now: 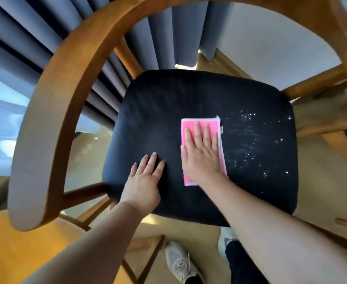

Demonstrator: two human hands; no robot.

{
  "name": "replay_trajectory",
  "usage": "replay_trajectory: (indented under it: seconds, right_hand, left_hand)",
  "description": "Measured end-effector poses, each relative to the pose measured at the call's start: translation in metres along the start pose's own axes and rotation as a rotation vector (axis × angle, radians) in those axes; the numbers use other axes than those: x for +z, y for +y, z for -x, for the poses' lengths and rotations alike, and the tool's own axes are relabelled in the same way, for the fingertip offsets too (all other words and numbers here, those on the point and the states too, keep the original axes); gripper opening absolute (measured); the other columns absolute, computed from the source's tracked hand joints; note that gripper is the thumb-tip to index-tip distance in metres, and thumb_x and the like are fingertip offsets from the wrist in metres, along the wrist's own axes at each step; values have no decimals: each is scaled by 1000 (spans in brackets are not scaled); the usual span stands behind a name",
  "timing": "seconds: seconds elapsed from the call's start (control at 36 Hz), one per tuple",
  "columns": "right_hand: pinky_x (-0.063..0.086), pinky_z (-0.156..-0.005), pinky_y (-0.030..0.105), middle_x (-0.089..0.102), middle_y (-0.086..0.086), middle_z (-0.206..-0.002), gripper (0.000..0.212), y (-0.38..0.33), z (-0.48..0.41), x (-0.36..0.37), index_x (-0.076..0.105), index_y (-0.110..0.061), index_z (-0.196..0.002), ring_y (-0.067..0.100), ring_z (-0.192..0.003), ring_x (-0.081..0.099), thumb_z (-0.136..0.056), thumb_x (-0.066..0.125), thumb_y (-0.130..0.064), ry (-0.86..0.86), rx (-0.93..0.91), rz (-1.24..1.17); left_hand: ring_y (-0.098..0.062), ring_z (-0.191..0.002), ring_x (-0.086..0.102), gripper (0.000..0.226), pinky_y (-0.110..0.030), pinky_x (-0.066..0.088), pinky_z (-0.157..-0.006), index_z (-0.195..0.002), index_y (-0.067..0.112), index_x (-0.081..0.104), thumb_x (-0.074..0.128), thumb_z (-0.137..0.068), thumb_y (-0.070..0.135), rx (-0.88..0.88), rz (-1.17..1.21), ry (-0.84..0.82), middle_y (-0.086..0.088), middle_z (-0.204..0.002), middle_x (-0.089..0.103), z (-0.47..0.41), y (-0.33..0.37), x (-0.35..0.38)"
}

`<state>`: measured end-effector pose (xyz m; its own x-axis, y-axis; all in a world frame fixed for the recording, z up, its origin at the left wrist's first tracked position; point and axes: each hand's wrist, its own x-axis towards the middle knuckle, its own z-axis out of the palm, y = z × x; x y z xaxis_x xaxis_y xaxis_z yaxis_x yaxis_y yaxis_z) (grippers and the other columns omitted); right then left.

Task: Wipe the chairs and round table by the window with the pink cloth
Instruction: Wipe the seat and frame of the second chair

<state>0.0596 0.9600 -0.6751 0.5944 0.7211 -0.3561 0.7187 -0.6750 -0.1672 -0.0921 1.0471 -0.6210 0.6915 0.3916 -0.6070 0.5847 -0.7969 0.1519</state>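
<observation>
Dark chair seat (148,119) beneath flat, straight-fingered hands: right hand (202,154) atop folded pink cloth (189,123), left hand (145,181) beside it.

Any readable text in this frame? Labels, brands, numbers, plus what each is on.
No readable text in the head view.
Small tag on the edge of the pink cloth: too small and blurred to read.
Shoe: no brand mark legible.
Chair seat: only white specks and smears, no lettering.
</observation>
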Motion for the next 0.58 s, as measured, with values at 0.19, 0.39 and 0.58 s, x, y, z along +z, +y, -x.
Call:
replay_trajectory:
  seconds: [0.19,0.39,0.58]
  right_hand:
    - [-4,-121,50,-3,7,-164,58,33,-117,-49,2,-21,-156,33,-150,-5,-103,9,-41,82,-56,113]
    - [-1,-121,48,11,7,-164,59,54,-155,-68,5,-23,-156,34,-149,10,-101,5,-43,79,-69,137]
    - [-2,-122,46,13,8,-163,60,55,-145,-64,6,-20,-156,31,-149,10,-101,6,-41,114,-28,141]
  left_hand:
    - [-30,-146,-9,54,-48,-2,-117,-153,30,5,24,-102,35,49,-27,30,1,-160,-9,-11,10,14]
    - [-28,-146,-12,56,-49,0,-116,-152,32,-2,21,-102,42,31,-109,-57,3,-160,-12,-19,7,9]
    - [-28,-146,-13,55,-51,-2,-116,-152,31,-2,20,-103,40,15,-109,-93,3,-160,-14,-18,13,12]
